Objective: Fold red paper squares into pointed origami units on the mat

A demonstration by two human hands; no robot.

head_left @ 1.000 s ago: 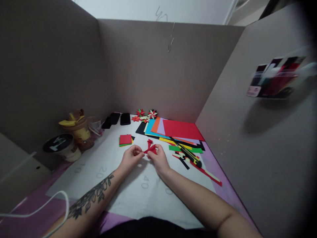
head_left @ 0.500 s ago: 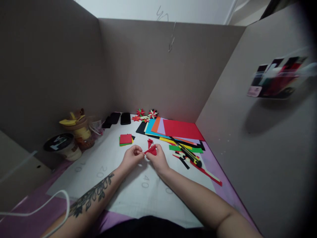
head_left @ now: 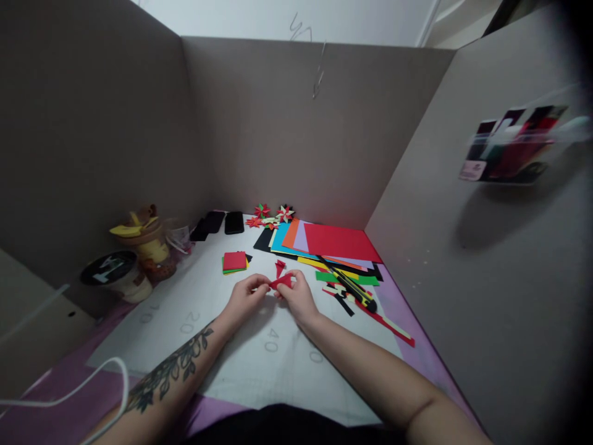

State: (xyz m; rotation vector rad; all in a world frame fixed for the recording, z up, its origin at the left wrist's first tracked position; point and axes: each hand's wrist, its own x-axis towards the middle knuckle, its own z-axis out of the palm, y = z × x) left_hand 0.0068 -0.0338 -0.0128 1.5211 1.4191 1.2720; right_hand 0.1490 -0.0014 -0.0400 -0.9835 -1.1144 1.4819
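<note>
A small folded red paper (head_left: 281,282) is pinched at its left tip between the thumb and fingers of the left hand (head_left: 248,293), and its wider right part is gripped by the thumb and fingers of the right hand (head_left: 299,300); both grips are closed to the paper's thickness. The piece is held above the white sheet (head_left: 222,377), near its middle. Just beyond it a second red folded piece (head_left: 280,267) is seen. To the left, coloured squares (head_left: 235,261) are stacked with a red one uppermost. To the right, a black-and-yellow cutter (head_left: 354,285) is laid across paper strips (head_left: 370,280). Farther back, large coloured sheets (head_left: 343,241) are fanned out, and folded paper stars (head_left: 285,214) are grouped near the back wall (head_left: 296,136).
</note>
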